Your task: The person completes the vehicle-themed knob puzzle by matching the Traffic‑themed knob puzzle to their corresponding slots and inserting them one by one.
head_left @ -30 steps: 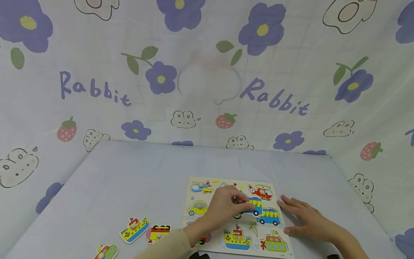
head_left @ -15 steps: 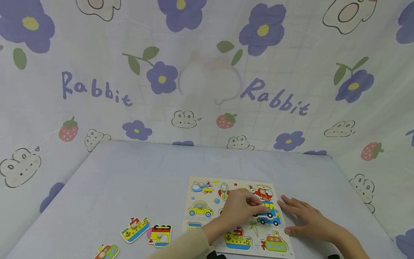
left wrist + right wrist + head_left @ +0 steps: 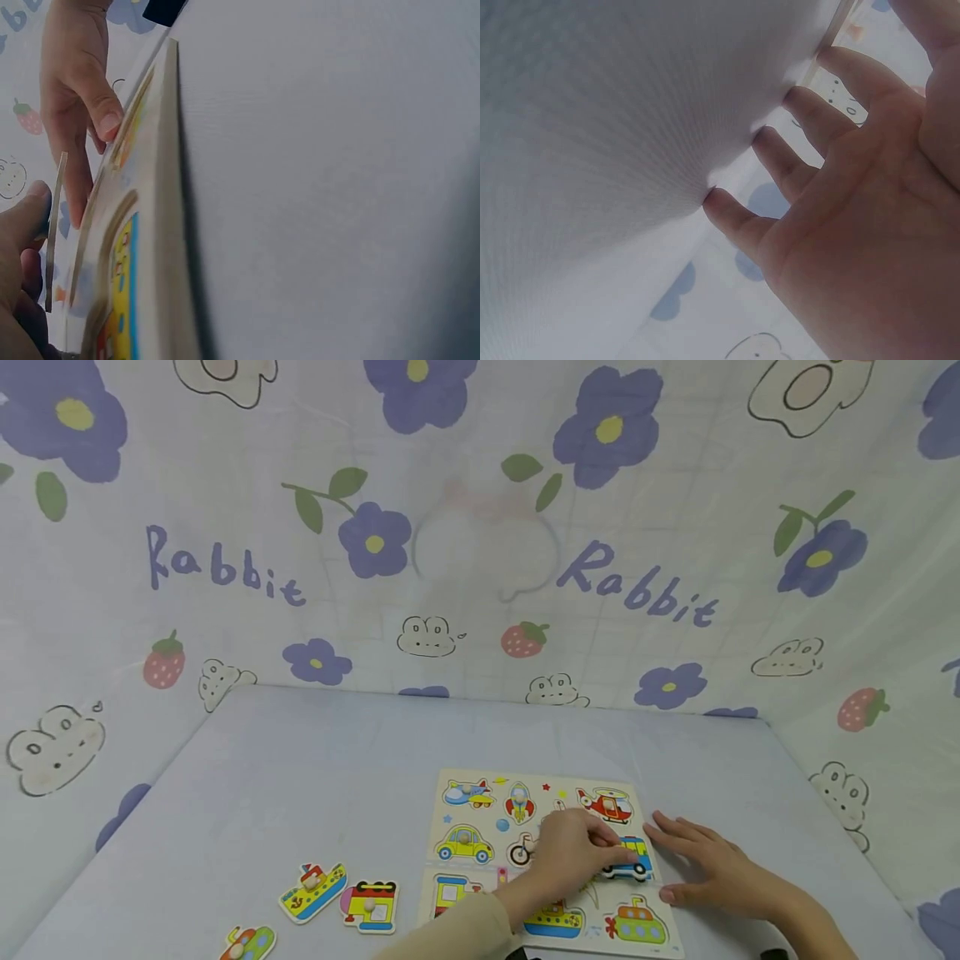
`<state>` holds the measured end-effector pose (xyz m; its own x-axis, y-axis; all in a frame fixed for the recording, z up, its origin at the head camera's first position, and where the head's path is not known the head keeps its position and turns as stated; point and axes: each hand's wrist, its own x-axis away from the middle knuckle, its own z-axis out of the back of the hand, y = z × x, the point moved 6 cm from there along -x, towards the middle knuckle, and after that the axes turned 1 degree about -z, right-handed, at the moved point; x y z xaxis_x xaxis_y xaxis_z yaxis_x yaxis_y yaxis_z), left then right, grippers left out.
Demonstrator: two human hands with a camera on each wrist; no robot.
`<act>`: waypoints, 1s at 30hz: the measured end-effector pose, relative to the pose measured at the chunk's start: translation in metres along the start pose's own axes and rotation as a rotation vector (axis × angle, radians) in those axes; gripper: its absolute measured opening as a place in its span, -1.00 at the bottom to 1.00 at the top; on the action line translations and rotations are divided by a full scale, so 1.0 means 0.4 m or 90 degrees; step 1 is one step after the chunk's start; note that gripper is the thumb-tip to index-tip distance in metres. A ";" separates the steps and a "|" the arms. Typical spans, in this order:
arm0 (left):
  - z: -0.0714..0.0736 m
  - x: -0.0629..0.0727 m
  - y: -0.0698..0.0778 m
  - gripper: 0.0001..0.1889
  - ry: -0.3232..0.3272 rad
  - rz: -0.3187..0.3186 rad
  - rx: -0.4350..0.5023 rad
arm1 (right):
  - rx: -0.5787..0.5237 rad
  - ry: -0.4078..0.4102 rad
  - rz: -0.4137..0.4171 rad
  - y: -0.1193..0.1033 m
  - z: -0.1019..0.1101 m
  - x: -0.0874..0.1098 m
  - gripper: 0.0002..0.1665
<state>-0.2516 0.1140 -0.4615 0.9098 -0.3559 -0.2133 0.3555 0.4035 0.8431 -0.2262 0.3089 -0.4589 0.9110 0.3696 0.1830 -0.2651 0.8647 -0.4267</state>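
My left hand point(image 3: 573, 852) pinches a blue-and-yellow bus puzzle piece point(image 3: 637, 857) over the printed bus on the wooden puzzle board point(image 3: 483, 817). In the left wrist view the bus piece point(image 3: 56, 232) appears edge-on, held by the thumb and fingers, and it stands apart from the board point(image 3: 166, 210). My right hand point(image 3: 705, 864) lies at the board's right edge, its fingers spread and straight. The right wrist view shows those fingertips pressing on the tabletop, one of them close to the board's edge.
Left of the board lie a ship piece point(image 3: 313, 893), a train piece point(image 3: 370, 906) and a submarine piece point(image 3: 251, 943), each with a knob. A helicopter point(image 3: 607, 806), a car point(image 3: 465, 843) and a rocket point(image 3: 519, 803) are on the board. A patterned curtain point(image 3: 480, 568) rises behind the table.
My left hand has carried the bus piece right and slightly nearer, from the board's middle to over the printed bus. The right hand stays where it was.
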 end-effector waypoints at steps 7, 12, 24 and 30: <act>-0.026 0.000 -0.002 -0.79 0.008 -0.008 -0.081 | -0.004 0.004 -0.001 0.003 0.001 0.004 0.06; -0.034 0.002 0.000 -0.79 -0.004 -0.006 -0.126 | -0.010 0.002 -0.004 0.000 0.003 0.005 0.06; -0.038 0.001 0.006 -0.78 0.021 0.019 -0.167 | -0.014 0.001 -0.002 0.000 0.001 0.004 0.06; -0.039 -0.001 0.004 -0.79 0.017 0.020 -0.170 | -0.010 0.003 0.002 0.000 0.001 0.001 0.06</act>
<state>-0.2482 0.1278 -0.4676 0.9254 -0.3186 -0.2051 0.3675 0.6231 0.6905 -0.2258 0.3092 -0.4585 0.9120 0.3699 0.1771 -0.2627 0.8584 -0.4405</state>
